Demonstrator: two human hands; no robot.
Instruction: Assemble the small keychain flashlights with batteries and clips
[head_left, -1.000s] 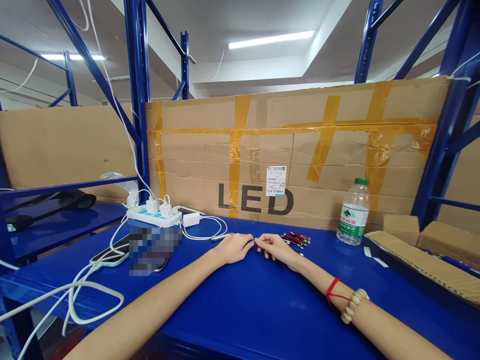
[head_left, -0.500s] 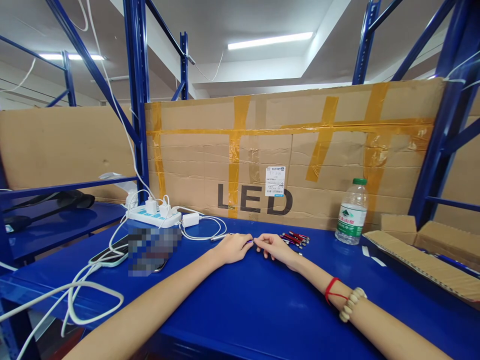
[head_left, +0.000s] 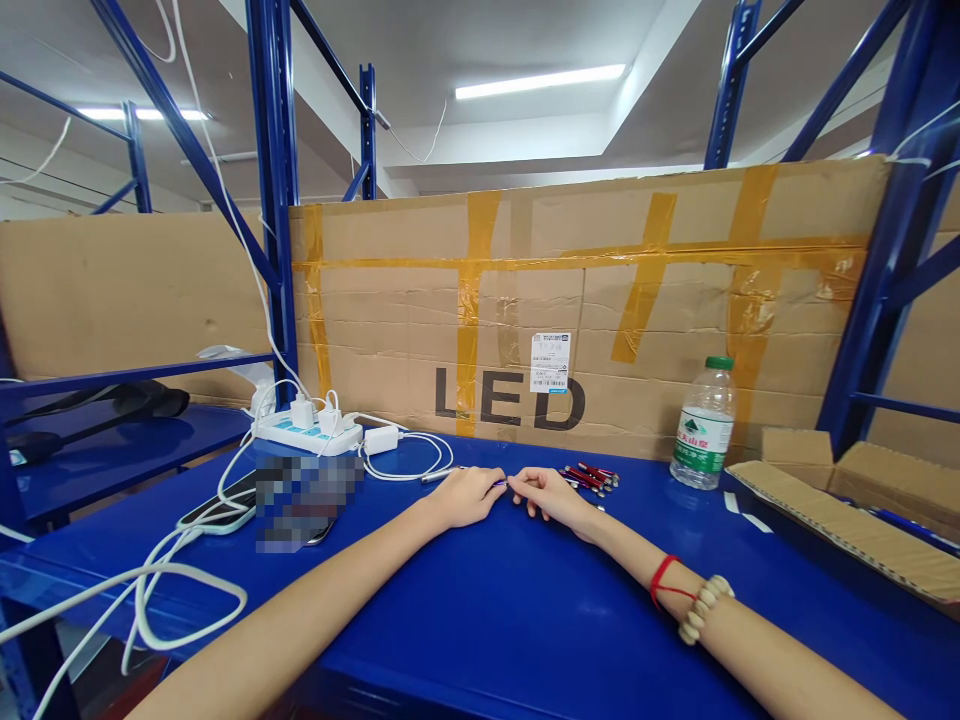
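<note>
My left hand rests on the blue tabletop, its fingers closed round a slim pen of which only a short purple and silver bit shows. My right hand faces it, thumb and forefinger pinched at the end of that pen; the fingertips hide most of it. Just left of my left hand, a slim silver rod end sticks out; whether it belongs to the same pen I cannot tell. Behind my right hand lies a loose pile of red and dark pens with shiny metal ends.
A plastic bottle with a green cap stands at right, near paper slips and an open cardboard box. On the left are a power strip, a phone and looping white cables. A cardboard panel closes off the back.
</note>
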